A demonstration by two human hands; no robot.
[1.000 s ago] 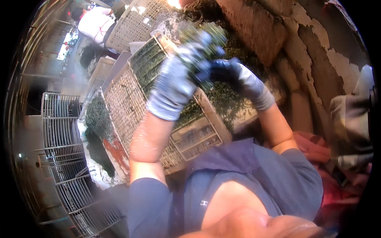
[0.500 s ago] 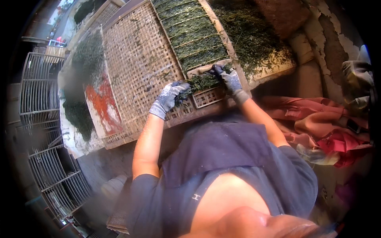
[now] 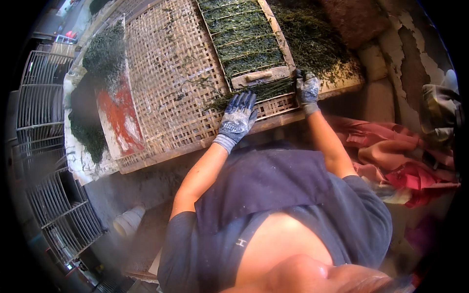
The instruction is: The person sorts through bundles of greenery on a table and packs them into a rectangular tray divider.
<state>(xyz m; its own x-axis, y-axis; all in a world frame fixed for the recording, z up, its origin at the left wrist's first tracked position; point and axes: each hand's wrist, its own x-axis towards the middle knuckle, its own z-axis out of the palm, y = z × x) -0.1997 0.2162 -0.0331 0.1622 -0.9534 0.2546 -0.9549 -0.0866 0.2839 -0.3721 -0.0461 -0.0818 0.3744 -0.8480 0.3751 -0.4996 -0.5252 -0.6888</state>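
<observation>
A long wooden frame with crossbars (image 3: 287, 54) lies on a woven bamboo tray (image 3: 168, 73). Dark green stringy strands, like seaweed (image 3: 244, 46), fill its sections. A short wooden handle (image 3: 258, 76) sits on its near end board. My left hand (image 3: 237, 117), in a stained grey-blue knit glove, lies flat with fingers stretched out over strands at the frame's near left corner. My right hand (image 3: 308, 90), gloved alike, is at the near right corner with its fingers curled; what they grip is hidden. A band of strands (image 3: 276, 90) runs between the hands.
A heap of loose green strands (image 3: 312, 39) lies on the board to the right. More dark strands (image 3: 90, 117) and a red-orange patch (image 3: 122, 115) are on the left. Metal railings (image 3: 44, 102) stand farther left, and pinkish-red cloth (image 3: 386, 146) hangs at the right.
The clump held between both hands is now spread along the frame's near end. My left hand has moved right and flattened; my right hand has shifted right to the corner.
</observation>
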